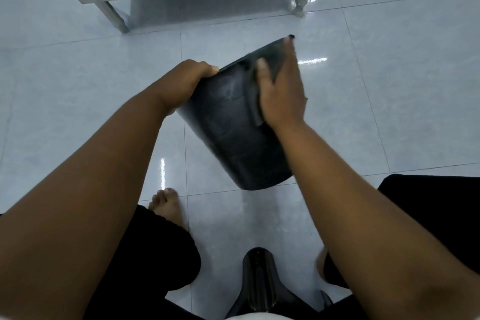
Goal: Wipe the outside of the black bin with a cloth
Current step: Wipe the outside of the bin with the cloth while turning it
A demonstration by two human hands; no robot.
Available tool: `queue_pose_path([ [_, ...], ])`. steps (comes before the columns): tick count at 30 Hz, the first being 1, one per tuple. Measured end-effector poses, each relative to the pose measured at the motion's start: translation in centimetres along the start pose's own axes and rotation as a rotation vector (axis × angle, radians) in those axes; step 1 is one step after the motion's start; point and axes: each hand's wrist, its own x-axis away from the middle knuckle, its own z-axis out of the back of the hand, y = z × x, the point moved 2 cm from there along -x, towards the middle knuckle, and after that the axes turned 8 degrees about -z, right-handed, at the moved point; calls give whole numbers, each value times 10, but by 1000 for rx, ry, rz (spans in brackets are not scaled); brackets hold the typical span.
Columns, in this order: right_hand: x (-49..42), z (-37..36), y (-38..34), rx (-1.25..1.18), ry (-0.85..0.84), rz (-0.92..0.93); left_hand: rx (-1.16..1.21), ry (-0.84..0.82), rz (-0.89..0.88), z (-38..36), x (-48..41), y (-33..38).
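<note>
Black bin (233, 138), tilted over the tiled floor (104, 73) before my knees, looks light, stiff and slick, best held at the rim, where my left hand (187, 80) curls round it while my right hand (280, 96) presses the dark cloth (272, 57) flat-fingered against its upper right side.

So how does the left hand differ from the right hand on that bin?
The left hand curls over the rim of the bin; the right hand lies flat, fingers straight. The left hand touches the bin directly; the right hand presses a dark cloth against its side. Both are on the tilted bin's upper part.
</note>
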Motion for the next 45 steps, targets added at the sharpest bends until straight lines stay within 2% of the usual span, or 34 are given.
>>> queue_pose_path([
  [2, 24, -22, -9, 249, -5, 271, -49, -16, 11, 0, -4, 11],
  [8, 94, -68, -7, 751, -146, 800, -330, 8, 27, -2, -16, 29],
  [10, 105, -73, -2, 840, -178, 907, -369, 10, 23, -4, -18, 27],
  [12, 101, -69, -3, 818, -165, 921, -373, 43, 21, -3, -18, 25],
  [13, 94, -64, -4, 755, -141, 873, -364, 56, 20, -2, -19, 24],
  [17, 45, -33, 9, 366, -37, 480, -344, 34, -23, -2, -16, 21],
  [19, 30, -24, 20, 182, -107, 265, -325, 52, -53, -2, -14, 19],
  [21, 16, -20, 35, -36, -184, -50, -294, 65, -81, -1, -11, 17],
  [23, 9, -16, 47, -237, -257, -477, -279, 64, -118, 0, -9, 15],
  [24, 7, -15, 50, -290, -278, -638, -276, 65, -135, 1, -7, 15],
  [25, 7, -14, 49, -297, -272, -705, -272, 71, -146, 1, -7, 15],
  [26, 9, -15, 44, -271, -229, -676, -263, 82, -156, 1, -7, 14],
  [27, 12, -18, 36, -215, -148, -543, -256, 95, -162, 1, -7, 14],
  [30, 46, -38, 2, 146, 35, 90, -278, 151, -173, 5, -10, 12],
  [33, 87, -65, 4, 591, 12, 536, -304, 181, -178, 10, -15, 10],
  [35, 93, -65, 17, 673, -24, 752, -322, 172, -160, 11, -19, 10],
  [36, 88, -61, 21, 646, -41, 793, -335, 170, -157, 11, -20, 9],
  [37, 79, -56, 26, 587, -51, 773, -347, 169, -156, 11, -20, 9],
  [39, 59, -43, 36, 413, -39, 538, -362, 156, -164, 10, -19, 10],
  [41, 37, -26, 50, 152, -90, 141, -386, 139, -194, 6, -17, 13],
  [44, 18, -9, 74, -214, -260, -464, -412, 151, -247, 0, -14, 17],
  [45, 18, -10, 78, -275, -259, -589, -418, 158, -255, -1, -14, 17],
])
